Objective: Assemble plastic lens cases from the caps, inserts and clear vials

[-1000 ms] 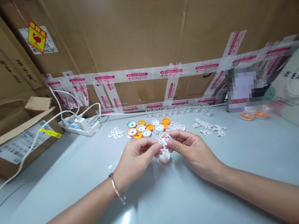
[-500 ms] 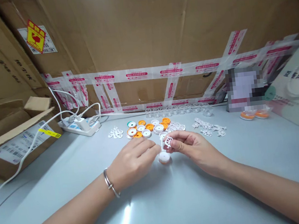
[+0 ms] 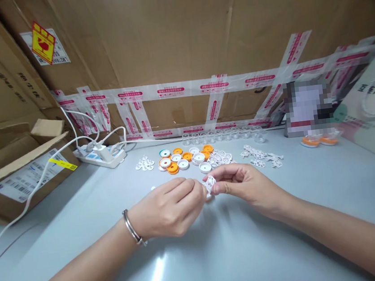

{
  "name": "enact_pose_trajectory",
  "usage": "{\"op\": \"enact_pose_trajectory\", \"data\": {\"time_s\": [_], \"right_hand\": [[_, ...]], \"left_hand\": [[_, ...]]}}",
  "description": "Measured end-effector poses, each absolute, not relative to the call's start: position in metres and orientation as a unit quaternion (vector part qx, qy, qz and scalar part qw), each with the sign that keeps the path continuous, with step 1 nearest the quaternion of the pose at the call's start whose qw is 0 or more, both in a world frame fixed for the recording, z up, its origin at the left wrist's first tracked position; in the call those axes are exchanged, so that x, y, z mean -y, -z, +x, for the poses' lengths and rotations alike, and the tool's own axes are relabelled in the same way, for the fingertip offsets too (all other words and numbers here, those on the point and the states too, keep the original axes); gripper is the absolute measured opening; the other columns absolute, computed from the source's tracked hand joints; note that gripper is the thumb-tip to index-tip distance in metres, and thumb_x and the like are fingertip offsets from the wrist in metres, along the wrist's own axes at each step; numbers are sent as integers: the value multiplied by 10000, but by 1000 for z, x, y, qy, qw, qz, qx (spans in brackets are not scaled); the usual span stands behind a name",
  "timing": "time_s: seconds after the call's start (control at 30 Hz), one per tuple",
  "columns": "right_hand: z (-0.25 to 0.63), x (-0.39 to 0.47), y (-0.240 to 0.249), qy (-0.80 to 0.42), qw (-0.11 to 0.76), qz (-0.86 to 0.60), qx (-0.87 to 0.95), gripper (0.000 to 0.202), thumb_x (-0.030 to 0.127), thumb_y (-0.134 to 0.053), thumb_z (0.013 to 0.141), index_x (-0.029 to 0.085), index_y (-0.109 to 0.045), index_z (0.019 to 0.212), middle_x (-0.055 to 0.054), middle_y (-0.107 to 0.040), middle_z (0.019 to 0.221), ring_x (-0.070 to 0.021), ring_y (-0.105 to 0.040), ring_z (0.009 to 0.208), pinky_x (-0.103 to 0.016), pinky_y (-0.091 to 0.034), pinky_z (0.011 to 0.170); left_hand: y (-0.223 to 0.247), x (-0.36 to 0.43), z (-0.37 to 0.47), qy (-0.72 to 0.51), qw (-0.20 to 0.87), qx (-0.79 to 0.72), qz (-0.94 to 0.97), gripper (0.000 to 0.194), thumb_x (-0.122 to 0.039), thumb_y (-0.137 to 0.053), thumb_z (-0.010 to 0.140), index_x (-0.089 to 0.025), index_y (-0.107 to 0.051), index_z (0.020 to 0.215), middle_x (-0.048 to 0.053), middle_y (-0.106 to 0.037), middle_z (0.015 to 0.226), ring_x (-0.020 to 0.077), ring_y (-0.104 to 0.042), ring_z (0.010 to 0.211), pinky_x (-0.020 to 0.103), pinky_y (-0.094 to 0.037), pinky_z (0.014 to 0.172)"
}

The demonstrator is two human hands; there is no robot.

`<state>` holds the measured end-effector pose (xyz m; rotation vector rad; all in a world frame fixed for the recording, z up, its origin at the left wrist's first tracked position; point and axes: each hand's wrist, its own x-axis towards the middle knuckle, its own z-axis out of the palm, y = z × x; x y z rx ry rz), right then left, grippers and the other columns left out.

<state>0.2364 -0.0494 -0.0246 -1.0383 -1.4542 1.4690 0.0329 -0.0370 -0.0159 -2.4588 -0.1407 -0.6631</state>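
Observation:
Between my two hands is a small white openwork piece (image 3: 210, 183), pinched by my right hand (image 3: 243, 186) with thumb and fingers. My left hand (image 3: 174, 205), with a silver bracelet at the wrist, has its fingers closed against the piece's left side; whatever else it grips is hidden. Just under the fingertips, a round white and orange part (image 3: 209, 199) is mostly covered. Beyond the hands lie orange rings (image 3: 172, 168) and white round parts (image 3: 205, 167), with a pile of white openwork pieces (image 3: 219, 157) to their right.
Small white parts (image 3: 144, 164) lie left of the rings. Clear cups (image 3: 225, 135) line the back, by a large taped carton (image 3: 168, 34). A power strip (image 3: 108, 158) and open box (image 3: 41, 166) are left; more openwork pieces (image 3: 257, 154) and orange-based cups (image 3: 310, 141) are right.
The white openwork piece has turned and dropped slightly. My left hand has moved a little right against it, and the round part below is now more covered.

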Motion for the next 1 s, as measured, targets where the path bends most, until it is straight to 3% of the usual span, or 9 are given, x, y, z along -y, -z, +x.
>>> {"op": "enact_pose_trajectory", "data": {"time_s": [0.37,0.53,0.73,1.0], "right_hand": [[236,48,25,-580,400,-415,575,172,332,-695,679,200,-664,784,5,-665,721,-141,-623,681,-299,-495,709],[236,47,27,-585,428,-414,551,156,331,-696,687,209,-665,780,10,-651,734,-118,-596,676,-261,-479,679],[230,52,28,-622,436,-384,525,161,349,-669,724,194,-660,765,4,-616,678,-128,-585,663,-292,-489,700],[230,53,25,-614,466,-399,496,185,361,-705,683,187,-680,742,-2,-617,664,-113,-556,645,-269,-469,680]], "left_hand": [[19,39,35,285,268,104,-915,93,-95,-499,839,-107,-569,898,82,-660,834,174,-621,770,318,-543,680],[28,38,39,370,142,187,-899,329,-262,-597,810,-92,-530,1084,96,-663,924,173,-606,843,311,-532,741],[39,43,47,430,47,188,-882,309,-72,-566,806,-117,-528,1109,59,-686,876,122,-614,779,250,-517,684],[37,45,46,469,-15,221,-855,205,-87,-588,793,-154,-613,985,44,-682,868,112,-628,779,230,-528,702]]}}
